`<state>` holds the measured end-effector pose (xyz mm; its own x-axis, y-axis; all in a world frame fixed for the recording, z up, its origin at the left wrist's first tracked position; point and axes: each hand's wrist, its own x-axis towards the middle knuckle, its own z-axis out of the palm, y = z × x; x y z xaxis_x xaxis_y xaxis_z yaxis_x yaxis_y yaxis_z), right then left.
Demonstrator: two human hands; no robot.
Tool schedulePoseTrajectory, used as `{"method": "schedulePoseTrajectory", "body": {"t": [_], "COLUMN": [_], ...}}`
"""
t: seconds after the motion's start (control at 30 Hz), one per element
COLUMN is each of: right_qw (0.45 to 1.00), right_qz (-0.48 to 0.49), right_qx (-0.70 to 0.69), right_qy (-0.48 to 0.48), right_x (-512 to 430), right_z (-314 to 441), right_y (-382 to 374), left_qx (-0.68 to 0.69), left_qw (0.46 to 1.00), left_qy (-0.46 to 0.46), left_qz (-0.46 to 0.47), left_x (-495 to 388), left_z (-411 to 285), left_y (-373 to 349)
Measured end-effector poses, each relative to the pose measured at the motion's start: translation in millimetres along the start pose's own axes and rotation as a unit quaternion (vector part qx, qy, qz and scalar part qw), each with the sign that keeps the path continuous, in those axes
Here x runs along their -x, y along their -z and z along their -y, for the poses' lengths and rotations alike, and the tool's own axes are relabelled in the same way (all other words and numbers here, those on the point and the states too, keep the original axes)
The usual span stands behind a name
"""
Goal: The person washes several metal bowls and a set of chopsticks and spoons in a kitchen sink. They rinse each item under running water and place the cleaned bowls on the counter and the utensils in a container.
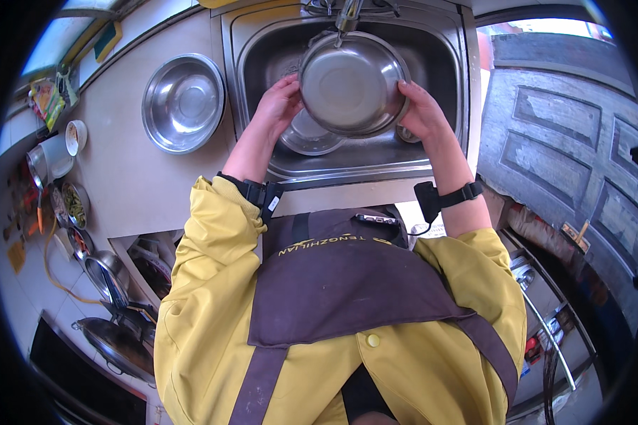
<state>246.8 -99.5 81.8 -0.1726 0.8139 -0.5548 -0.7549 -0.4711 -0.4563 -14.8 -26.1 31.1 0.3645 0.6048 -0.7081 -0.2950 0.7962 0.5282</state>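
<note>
Between my two hands is a round stainless steel basin (pixel 345 85), held by its rim over the sink and beneath the faucet (pixel 349 18). My left hand (pixel 282 103) grips the rim's left side. On the opposite side my right hand (pixel 422 111) has its thumb over the rim, with the other fingers partly hidden below. Under the basin, a second round metal dish (pixel 311 139) rests in the steel sink (pixel 361 159), partly covered. A small object (pixel 406 134) shows near my right hand, too hidden to name.
Left of the sink, another steel basin (pixel 185 103) stands on the countertop (pixel 117 175). Farther left are a white bowl (pixel 76 138), a bowl of cut green vegetables (pixel 75 206) and a wok (pixel 117 345). A panelled door (pixel 553 127) is at the right.
</note>
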Motion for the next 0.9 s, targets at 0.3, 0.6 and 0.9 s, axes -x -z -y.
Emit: {"method": "schedulePoseTrajectory", "body": {"t": [0.3, 0.6, 0.9], "right_qw": [0.750, 0.386, 0.493], "right_qz": [0.004, 0.100, 0.138], "right_qx": [0.648, 0.829, 0.759], "right_qy": [0.134, 0.392, 0.403], "right_x": [-9, -32, -42], "right_z": [-47, -47, -66], "right_y": [-53, -49, -72], "left_qx": [-0.021, -0.039, -0.053], "left_qw": [0.993, 0.999, 0.996], "left_qy": [0.063, -0.025, -0.018], "left_qz": [0.101, -0.002, -0.069], "left_x": [36, 54, 61], "left_z": [20, -28, -52], "left_y": [-20, -12, -26]}}
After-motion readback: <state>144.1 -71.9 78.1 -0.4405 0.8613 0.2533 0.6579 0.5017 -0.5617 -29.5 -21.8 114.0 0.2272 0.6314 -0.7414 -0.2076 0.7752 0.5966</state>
